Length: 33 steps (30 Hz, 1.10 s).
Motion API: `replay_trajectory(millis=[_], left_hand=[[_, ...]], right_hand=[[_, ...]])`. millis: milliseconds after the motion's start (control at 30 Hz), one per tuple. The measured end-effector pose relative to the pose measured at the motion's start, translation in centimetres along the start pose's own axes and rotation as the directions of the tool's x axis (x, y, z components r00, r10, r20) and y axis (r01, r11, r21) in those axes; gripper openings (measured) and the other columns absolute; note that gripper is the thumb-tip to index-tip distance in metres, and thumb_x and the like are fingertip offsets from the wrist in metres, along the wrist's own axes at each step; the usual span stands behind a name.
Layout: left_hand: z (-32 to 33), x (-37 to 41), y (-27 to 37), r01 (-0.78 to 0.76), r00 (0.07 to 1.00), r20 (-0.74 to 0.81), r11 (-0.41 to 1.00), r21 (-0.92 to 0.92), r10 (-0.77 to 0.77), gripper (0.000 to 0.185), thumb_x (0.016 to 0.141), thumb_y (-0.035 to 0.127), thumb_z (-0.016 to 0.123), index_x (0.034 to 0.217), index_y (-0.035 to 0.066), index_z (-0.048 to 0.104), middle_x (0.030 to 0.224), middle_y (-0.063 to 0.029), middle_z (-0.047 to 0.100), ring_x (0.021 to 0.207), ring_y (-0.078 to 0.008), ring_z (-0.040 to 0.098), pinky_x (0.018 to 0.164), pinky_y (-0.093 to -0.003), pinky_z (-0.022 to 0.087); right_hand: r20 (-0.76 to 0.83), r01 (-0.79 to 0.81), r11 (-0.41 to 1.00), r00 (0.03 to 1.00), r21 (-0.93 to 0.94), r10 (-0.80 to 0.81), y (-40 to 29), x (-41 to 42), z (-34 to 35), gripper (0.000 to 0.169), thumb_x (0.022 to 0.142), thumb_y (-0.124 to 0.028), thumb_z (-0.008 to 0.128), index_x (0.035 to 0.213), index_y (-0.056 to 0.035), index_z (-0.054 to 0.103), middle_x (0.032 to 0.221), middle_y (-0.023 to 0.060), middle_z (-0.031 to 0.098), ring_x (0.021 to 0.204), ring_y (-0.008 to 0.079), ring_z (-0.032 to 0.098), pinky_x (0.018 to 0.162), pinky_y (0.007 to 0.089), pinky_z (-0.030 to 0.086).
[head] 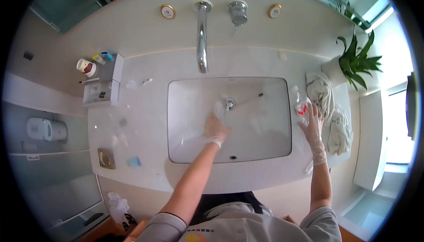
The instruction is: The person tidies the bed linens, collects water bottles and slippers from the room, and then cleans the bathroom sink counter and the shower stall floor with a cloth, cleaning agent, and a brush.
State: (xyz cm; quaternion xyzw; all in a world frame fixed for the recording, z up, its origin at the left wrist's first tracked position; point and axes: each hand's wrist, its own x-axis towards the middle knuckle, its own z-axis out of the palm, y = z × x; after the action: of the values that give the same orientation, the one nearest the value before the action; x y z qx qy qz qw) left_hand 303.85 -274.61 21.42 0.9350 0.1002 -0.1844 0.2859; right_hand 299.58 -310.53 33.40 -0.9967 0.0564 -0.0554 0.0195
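Note:
My left hand [217,129], in a clear glove, reaches down into the white rectangular sink [265,136]. Its fingers are beside the metal drain [229,103]; a translucent item [218,108] shows at the fingertips, too blurred to name. A toothbrush [248,99] with a dark head lies in the basin, right of the drain. Also gloved, my right hand [313,123] is on the counter to the right of the sink. Its thumb and fingers are around a clear plastic bottle [301,109] with a red mark.
Above the basin stick out a chrome spout [202,40] and a tap handle [238,13]. Crumpled cloths [320,93] and a potted plant [356,60] stand right. To the left are an organiser [102,91], a cup [86,67], a blue piece [134,161] and a square dish [106,158].

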Motion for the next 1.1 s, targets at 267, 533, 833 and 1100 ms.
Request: replay_trajectory(millis=[267,533,833,1100], left_hand=[[-2.6,-4.3,-0.3,-0.234,0.971,-0.096,0.948,-0.217,0.218,0.043,0.065,0.014,0.067,0.1,-0.004,0.05,0.098,-0.023,0.054,0.098,-0.0375,0.053,0.084,-0.0444,0.043],[-13.9,-13.0,-1.5,-0.366,0.927,-0.133,0.923,-0.12,0.351,0.058,0.067,0.016,0.072,0.115,-0.004,0.047,0.102,-0.0169,0.051,0.091,-0.0301,0.052,0.077,-0.0389,0.044],[-12.0,-15.9,-7.1,0.569,0.659,0.509,0.076,-0.819,0.553,0.052,0.086,0.034,0.059,0.124,0.0,0.048,0.107,-0.014,0.058,0.089,-0.0213,0.058,0.079,-0.0307,0.047],[-3.7,-16.4,-7.1,0.754,0.651,0.62,-0.464,-0.464,0.438,0.044,0.092,0.039,0.05,0.112,0.0,0.049,0.105,-0.0161,0.058,0.093,-0.0274,0.06,0.083,-0.0381,0.05]], right_hand=[[-0.016,-0.079,0.843,0.995,0.532,0.103,-10.7,2.2,-1.2,0.023,0.083,-0.022,0.062,0.094,-0.0021,0.059,0.091,0.0139,0.057,0.088,0.0323,0.055,0.076,0.0415,0.043],[0.492,-0.07,0.759,0.799,0.647,-0.346,-22.3,7.1,5.4,0.056,0.09,-0.043,0.049,0.058,0.0027,0.053,0.047,0.0141,0.049,0.044,0.027,0.051,0.05,0.0406,0.042],[0.604,-0.409,0.446,0.489,0.796,-0.629,-22.9,6.1,3.9,0.041,0.09,-0.041,0.051,0.073,-0.0037,0.053,0.059,0.0017,0.049,0.051,0.0096,0.044,0.049,0.0255,0.037],[0.378,0.378,0.735,0.673,0.563,-0.636,-27.7,-1.4,6.9,0.015,0.086,-0.017,0.048,0.098,-0.0124,0.057,0.094,0.0114,0.061,0.077,0.0294,0.061,0.062,0.0393,0.049]])
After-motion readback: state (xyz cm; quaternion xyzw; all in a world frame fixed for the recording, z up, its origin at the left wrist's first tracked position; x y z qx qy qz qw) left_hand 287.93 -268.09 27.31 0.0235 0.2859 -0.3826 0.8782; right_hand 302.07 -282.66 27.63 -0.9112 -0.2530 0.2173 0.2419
